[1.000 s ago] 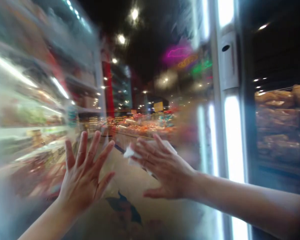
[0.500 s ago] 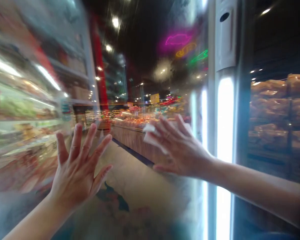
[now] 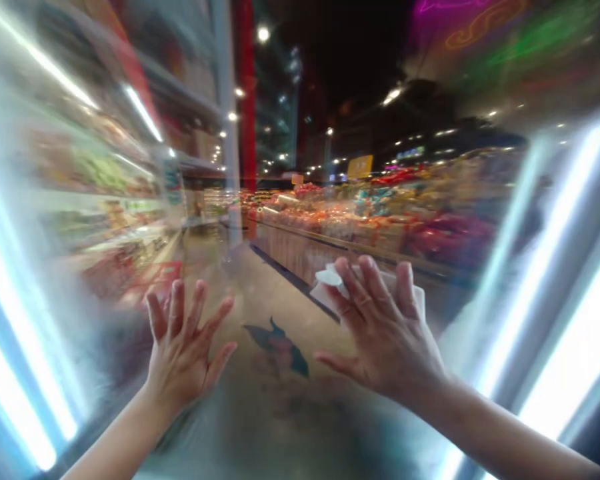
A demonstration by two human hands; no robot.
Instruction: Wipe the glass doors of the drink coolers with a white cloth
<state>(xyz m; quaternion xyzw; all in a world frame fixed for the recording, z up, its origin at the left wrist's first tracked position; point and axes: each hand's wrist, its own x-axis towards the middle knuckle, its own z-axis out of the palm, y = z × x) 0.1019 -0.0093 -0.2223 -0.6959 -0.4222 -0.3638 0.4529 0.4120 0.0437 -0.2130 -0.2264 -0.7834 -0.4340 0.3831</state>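
Two bare hands are raised before a misted glass pane [image 3: 280,427] in a supermarket aisle. The left hand [image 3: 183,347], at near left, is open and holds nothing. Its five fingers are spread and point up and slightly right. Whether its palm touches the glass cannot be told.

The right hand [image 3: 387,333], at near right, lies flat with its fingers stretched upward, pinning one white cloth [image 3: 326,281] beneath them. The cloth sits under the fingertips, right of centre. Its long axis runs left to right across the fingers, roughly level. One crumpled corner pokes out to the left past the forefinger, and a strip shows beyond the little finger on the right. The two hands are well apart, with one dark fish-shaped mark [image 3: 280,341] on the floor showing between them.

Two bright light strips [image 3: 10,373] slant along the left edge and two more [image 3: 570,340] along the right. Stocked shelves [image 3: 95,180] line the far left. A long produce display [image 3: 380,213] runs along the far right. One red pillar [image 3: 247,100] and one yellow sign [image 3: 360,165] stand far down the aisle. Much of the scene is blurred.
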